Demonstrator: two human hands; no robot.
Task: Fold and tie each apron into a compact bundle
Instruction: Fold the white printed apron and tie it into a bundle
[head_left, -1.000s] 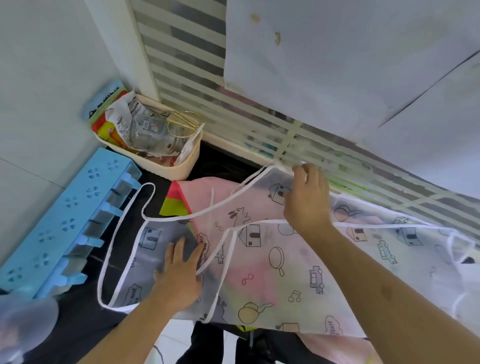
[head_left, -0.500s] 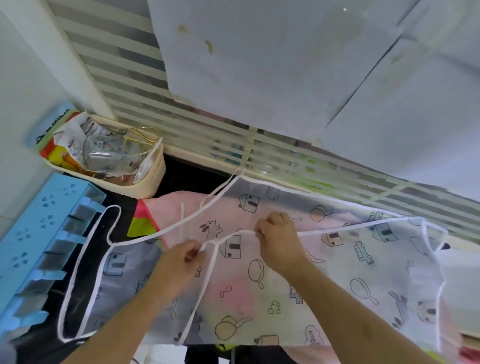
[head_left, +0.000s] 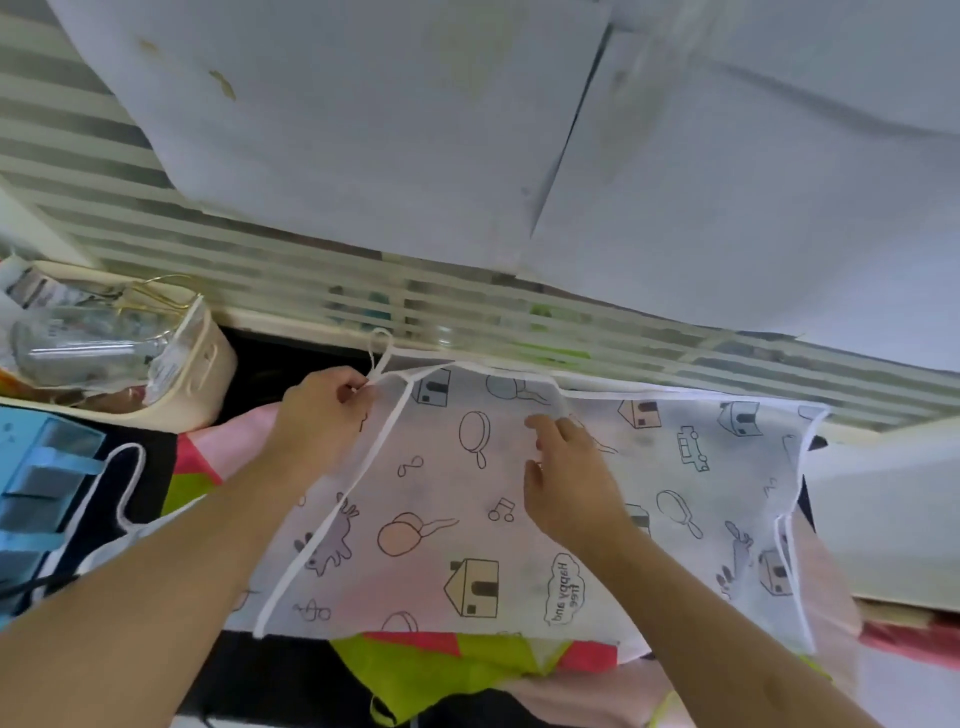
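A thin, translucent white apron (head_left: 519, 499), printed with outline drawings of houses, pans, cars and music notes and edged in white tape, lies spread flat across the middle of the dark tabletop (head_left: 270, 670), over pink and lime-green fabric (head_left: 467, 660). The left hand (head_left: 317, 421) pinches the apron's far left corner between thumb and curled fingers, where a narrow white strap (head_left: 382, 348) loops toward the slatted wall. From that corner a taped edge runs diagonally toward the near edge of the apron. The right hand (head_left: 566, 483) hovers at the apron's upper middle with its fingers loosely curled; whether it grips the cloth cannot be told. A second white strap (head_left: 122, 483) trails in a curve over the tabletop at left. A cream plastic basket (head_left: 208, 374) stands at far left holding a clear glass bottle (head_left: 88, 348) and crumpled wrappers. A blue moulded plastic rack (head_left: 41, 478) sits just beside it. Large sheets of white paper (head_left: 389, 130) hang on the wall above.
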